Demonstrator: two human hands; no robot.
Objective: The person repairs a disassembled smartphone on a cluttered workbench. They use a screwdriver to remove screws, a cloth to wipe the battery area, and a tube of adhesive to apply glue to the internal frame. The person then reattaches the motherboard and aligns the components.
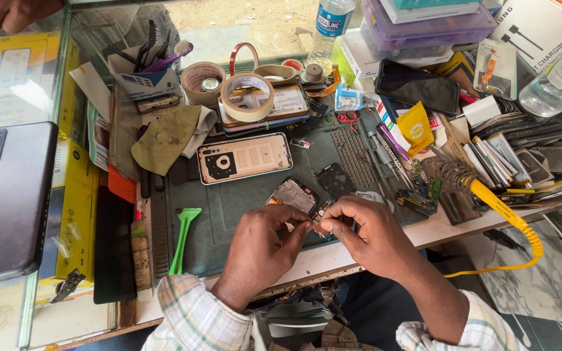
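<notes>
Left hand: the left hand (259,250) rested near the front edge of the desk (333,255), its grip narrow, thumb and forefinger pinched on the left end of a small dark circuit part (318,223).
Right hand: the right hand (365,233) met it from the right, its grip closed on the same small part, fingertips almost touching those of the left.
Part held: it sat just above the near edge of the dark green rubber work mat (229,208), close to the opened phone body with a bare silver board (294,194); its exact kind was probably a small board or connector, too tiny to tell.
Doing it well: wrists braced on the desk would steady so fine a pinch; light pressure seemed wise.
Nearby: a pale gold phone back cover (245,157) lay further off, a green plastic pry tool (183,237) to the left, metal tweezers (385,153) to the far right.
</notes>
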